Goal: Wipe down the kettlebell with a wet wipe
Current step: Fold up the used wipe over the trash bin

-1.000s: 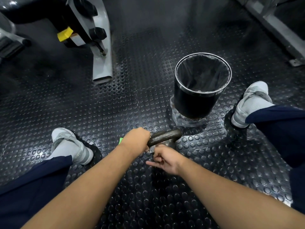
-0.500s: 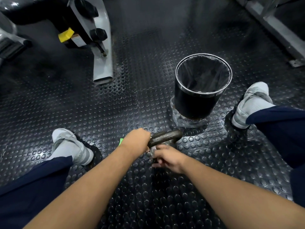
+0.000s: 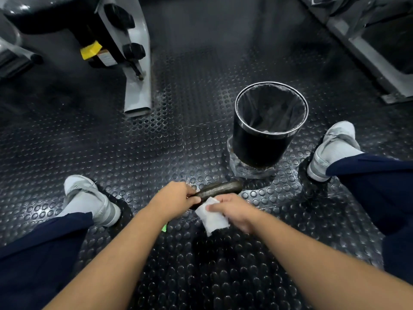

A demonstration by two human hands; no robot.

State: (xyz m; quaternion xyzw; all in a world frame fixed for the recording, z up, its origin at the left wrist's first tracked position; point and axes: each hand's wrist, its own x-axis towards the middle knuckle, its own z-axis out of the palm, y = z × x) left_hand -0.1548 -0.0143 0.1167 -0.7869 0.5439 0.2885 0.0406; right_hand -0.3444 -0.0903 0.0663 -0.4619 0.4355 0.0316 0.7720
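Note:
A dark iron kettlebell stands on the studded rubber floor between my feet; only its handle shows, the body is hidden under my hands. My left hand grips the handle's left end. My right hand holds a white wet wipe just below the handle, against the kettlebell's near side. The wipe hangs down from my fingers, partly unfolded.
A black bin with a liner stands just beyond the kettlebell, to the right. A grey machine leg rises at the back left, another frame at the back right. My shoes flank the spot. A green scrap lies under my left wrist.
My right hand has drawn back and turned, so the white wipe now shows below the handle. My left hand keeps its grip on the handle.

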